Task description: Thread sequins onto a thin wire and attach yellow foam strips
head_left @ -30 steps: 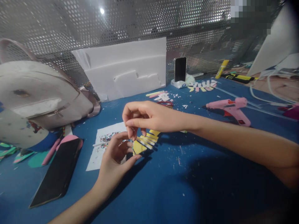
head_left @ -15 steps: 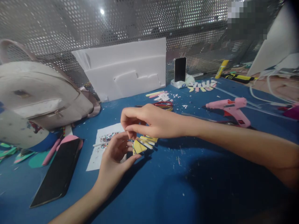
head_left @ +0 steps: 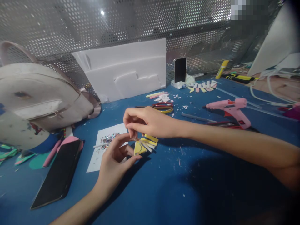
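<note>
A small yellow foam piece [head_left: 140, 148] with yellow and white strips fanning out to its right is between my hands. My left hand [head_left: 118, 153] grips its left side, thumb at the lower edge and fingers behind. Over its top edge, my right hand [head_left: 146, 122] is closed in a pinch; whatever lies between its fingertips is too small to make out. Just behind my left hand lies a white paper sheet [head_left: 93, 161] bearing many tiny coloured sequins [head_left: 110, 137] and a thin white stick.
A black phone [head_left: 57, 173] lies left, beside a pale backpack [head_left: 44, 93]. A pink glue gun [head_left: 231, 107] and red-handled scissors [head_left: 164, 105] lie beyond my right arm. White foam board [head_left: 131, 68], an upright phone [head_left: 180, 70] and a fan of pastel strips [head_left: 203, 86] stand at the back.
My right hand has shifted slightly right and its fingertips have risen a little over the yellow piece. A dark curved line now shows on that piece. My left hand keeps its place.
</note>
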A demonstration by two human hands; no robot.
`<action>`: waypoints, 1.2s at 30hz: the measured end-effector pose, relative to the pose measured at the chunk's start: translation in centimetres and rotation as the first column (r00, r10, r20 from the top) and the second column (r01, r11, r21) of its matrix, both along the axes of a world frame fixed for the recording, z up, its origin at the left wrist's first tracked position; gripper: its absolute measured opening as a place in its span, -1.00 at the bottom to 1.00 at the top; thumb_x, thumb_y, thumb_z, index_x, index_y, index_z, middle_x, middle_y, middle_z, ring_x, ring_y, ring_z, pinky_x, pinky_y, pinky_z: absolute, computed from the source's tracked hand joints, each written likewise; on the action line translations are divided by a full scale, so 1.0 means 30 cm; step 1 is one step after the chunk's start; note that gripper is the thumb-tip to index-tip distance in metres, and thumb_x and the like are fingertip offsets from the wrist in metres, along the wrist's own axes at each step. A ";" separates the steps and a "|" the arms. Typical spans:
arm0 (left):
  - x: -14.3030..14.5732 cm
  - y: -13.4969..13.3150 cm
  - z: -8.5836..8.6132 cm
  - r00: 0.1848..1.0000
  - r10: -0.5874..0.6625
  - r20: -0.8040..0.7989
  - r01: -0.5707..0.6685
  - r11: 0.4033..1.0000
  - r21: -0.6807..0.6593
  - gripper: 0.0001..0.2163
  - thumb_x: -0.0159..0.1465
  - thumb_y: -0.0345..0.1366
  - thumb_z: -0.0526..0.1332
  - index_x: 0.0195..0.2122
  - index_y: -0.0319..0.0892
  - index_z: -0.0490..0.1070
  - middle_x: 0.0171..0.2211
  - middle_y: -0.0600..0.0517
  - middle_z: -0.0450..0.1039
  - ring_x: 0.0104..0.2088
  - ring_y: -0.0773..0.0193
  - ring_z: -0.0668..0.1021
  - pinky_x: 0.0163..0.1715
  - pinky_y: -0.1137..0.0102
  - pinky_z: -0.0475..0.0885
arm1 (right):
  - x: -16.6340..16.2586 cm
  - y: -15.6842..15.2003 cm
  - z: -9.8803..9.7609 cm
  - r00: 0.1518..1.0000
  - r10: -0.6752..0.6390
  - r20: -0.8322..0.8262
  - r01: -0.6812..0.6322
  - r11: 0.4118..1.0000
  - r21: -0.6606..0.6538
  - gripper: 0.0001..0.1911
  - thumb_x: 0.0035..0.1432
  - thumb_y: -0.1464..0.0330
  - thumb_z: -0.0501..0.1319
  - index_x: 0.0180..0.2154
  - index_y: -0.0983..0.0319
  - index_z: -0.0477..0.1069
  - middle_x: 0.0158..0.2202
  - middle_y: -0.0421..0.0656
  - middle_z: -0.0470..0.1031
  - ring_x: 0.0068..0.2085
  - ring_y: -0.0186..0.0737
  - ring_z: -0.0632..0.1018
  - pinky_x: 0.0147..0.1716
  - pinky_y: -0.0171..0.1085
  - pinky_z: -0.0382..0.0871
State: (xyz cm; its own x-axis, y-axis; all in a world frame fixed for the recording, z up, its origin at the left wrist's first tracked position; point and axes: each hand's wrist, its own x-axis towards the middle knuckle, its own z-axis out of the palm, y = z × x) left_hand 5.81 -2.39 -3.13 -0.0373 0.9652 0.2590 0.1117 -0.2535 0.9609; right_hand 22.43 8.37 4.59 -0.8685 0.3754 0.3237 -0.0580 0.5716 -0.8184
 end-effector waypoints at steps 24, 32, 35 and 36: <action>-0.050 -0.013 0.035 0.834 0.080 -0.546 0.054 0.973 0.225 -0.76 0.20 -0.37 0.35 -0.12 -0.02 0.44 -0.27 0.08 0.58 -0.34 0.26 0.65 -0.23 0.37 0.57 | -0.066 -0.068 -0.250 0.986 -0.166 -0.006 0.158 0.948 -0.274 -0.94 0.28 0.37 0.04 -0.19 0.19 0.22 -0.48 -0.30 0.44 -0.53 -0.41 0.43 -0.49 -0.40 0.25; -0.058 -0.012 0.037 0.745 0.147 -0.650 0.074 0.951 0.300 -0.82 0.26 -0.37 0.28 -0.12 -0.01 0.46 -0.27 0.11 0.62 -0.32 0.25 0.66 -0.21 0.38 0.54 | -0.057 -0.065 -0.245 0.989 -0.149 0.012 0.150 0.978 -0.146 -0.95 0.27 0.43 0.01 -0.20 0.19 0.17 -0.47 -0.29 0.44 -0.52 -0.39 0.41 -0.47 -0.39 0.23; -0.059 -0.005 0.034 0.726 0.171 -0.666 0.077 0.942 0.327 -0.85 0.27 -0.37 0.26 -0.15 -0.02 0.46 -0.27 0.12 0.61 -0.32 0.27 0.65 -0.19 0.39 0.52 | -0.060 -0.061 -0.251 0.987 -0.159 0.003 0.158 0.981 -0.112 -0.96 0.29 0.39 0.01 -0.20 0.20 0.18 -0.44 -0.26 0.45 -0.49 -0.37 0.41 -0.45 -0.38 0.24; -0.060 -0.004 0.032 0.724 0.171 -0.669 0.077 0.943 0.325 -0.85 0.27 -0.37 0.26 -0.14 -0.02 0.45 -0.26 0.12 0.60 -0.32 0.28 0.65 -0.18 0.40 0.52 | -0.061 -0.059 -0.254 0.987 -0.161 -0.004 0.159 0.982 -0.106 -0.96 0.29 0.39 0.01 -0.20 0.20 0.18 -0.44 -0.26 0.45 -0.48 -0.37 0.41 -0.44 -0.38 0.23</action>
